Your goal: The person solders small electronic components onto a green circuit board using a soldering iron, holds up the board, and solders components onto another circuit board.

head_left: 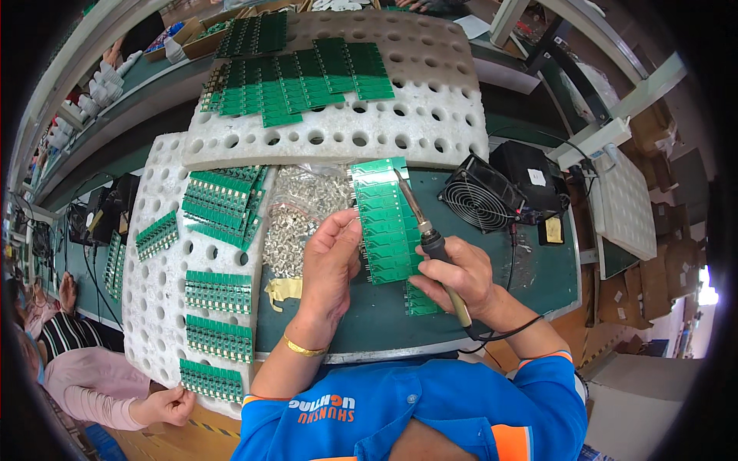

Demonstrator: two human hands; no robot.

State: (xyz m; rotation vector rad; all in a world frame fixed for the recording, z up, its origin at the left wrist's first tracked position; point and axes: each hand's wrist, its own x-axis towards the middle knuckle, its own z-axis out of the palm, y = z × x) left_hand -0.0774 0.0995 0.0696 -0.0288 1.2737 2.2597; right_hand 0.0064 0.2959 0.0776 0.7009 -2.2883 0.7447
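My left hand (332,257) pinches the left edge of a green circuit board panel (378,230), which is tilted up over the bench. Small metal parts line that edge. My right hand (463,275) is closed round the handle of a soldering iron (432,244), its tip against or just over the panel's upper right part; I cannot tell if they touch. Below the panel, near my right fingers, lies another green board (421,301). A plastic bag of small metal parts (296,234) lies open just beyond my left hand.
White foam trays with holes (453,115) carry several green boards (288,81) at the back and more (219,293) at the left. A black fan (480,196) and a black box (530,180) stand at the right. Another person's hand (169,406) touches a board at lower left.
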